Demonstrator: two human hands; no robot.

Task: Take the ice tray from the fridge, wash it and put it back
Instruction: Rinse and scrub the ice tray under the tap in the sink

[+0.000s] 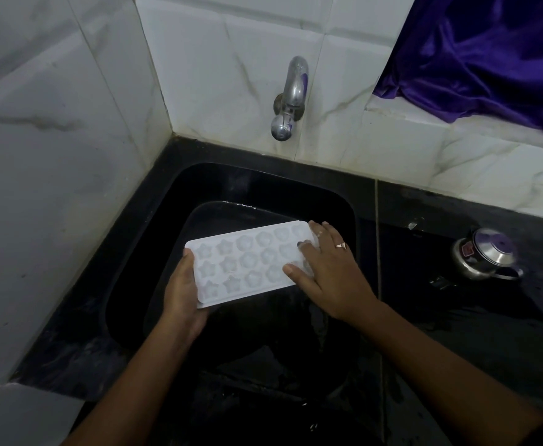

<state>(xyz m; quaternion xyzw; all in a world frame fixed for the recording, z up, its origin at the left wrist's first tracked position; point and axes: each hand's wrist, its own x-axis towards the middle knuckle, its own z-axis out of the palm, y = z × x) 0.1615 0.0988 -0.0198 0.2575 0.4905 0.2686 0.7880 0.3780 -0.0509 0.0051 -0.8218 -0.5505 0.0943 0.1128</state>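
A white ice tray [247,263] with star and flower shaped cups is held over the black sink [328,194], cups facing up. My left hand [183,291] grips its near left end, thumb on the rim and fingers underneath. My right hand [324,268] lies on the tray's right end with fingers spread over the cups; a ring shows on one finger. The chrome tap [291,98] juts from the tiled wall above the sink, and no water stream is visible.
A black tub [199,217] sits inside the sink below the tray. On the wet black counter [456,317] to the right stands a steel pressure cooker [485,255]. Purple cloth [489,53] hangs over the ledge at top right. White tiled walls close the left and back.
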